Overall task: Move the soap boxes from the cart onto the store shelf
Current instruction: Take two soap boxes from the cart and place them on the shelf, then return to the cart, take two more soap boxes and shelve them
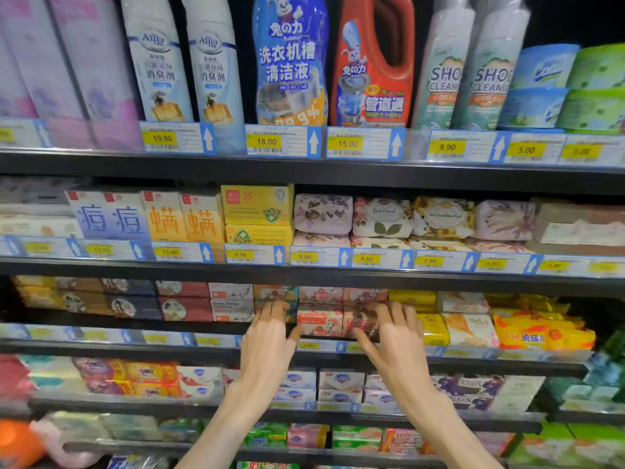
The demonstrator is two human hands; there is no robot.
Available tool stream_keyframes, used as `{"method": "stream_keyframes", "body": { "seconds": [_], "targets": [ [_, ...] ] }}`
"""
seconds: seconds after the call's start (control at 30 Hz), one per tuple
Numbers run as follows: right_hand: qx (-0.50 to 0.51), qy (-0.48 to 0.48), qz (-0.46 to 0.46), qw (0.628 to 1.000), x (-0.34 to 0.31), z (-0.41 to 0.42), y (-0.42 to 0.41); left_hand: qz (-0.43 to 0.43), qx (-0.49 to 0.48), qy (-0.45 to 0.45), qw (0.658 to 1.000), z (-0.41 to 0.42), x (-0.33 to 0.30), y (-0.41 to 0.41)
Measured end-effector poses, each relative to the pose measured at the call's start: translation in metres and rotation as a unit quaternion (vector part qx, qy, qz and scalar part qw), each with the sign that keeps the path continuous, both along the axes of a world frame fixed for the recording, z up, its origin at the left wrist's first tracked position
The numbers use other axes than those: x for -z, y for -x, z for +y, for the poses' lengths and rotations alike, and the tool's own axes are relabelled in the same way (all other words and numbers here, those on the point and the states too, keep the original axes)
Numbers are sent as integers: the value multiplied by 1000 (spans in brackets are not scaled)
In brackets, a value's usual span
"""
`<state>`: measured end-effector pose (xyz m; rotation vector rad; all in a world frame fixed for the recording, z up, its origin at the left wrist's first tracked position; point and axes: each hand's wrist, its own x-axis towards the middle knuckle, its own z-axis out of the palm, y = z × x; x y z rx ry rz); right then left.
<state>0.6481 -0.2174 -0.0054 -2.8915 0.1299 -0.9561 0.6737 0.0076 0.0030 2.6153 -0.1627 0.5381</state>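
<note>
- Both hands reached into the third tier of the dark metal store shelf [304, 355].
- The left hand [267, 340] had its fingers [275, 309] straight and slightly apart, tips touching the boxes beside the pale pink cardboard "Goat Soap" box [318, 323].
- The right hand [395, 340] had its fingers spread, resting on the front of the darker red-brown soap box [358, 321]; thumb extended below it.
- Both boxes stood at the shelf's front edge, touching each other.
- Yellow wrapped soap bars [434, 328] lay just right of them.
</note>
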Motion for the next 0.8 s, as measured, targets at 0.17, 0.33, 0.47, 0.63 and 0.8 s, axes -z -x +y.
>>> {"method": "stream_keyframes", "body": {
  "seconds": [0.17,0.33,0.47,0.63,0.8],
  "targets": [
    [-176,17,30,984,-10,63,0,-58,-67,-76,993,47,0,46],
    [-375,7,58,925,-6,138,4,-32,-174,-75,981,116,9,117],
    [-512,25,80,855,1,218,19,7,-292,-85,953,176,19,191],
    [-635,31,90,766,-1,335,72,17,-422,-87,902,246,25,301],
    [-721,43,87,686,-5,450,145,25,-498,-89,862,322,32,397]
  ]
}}
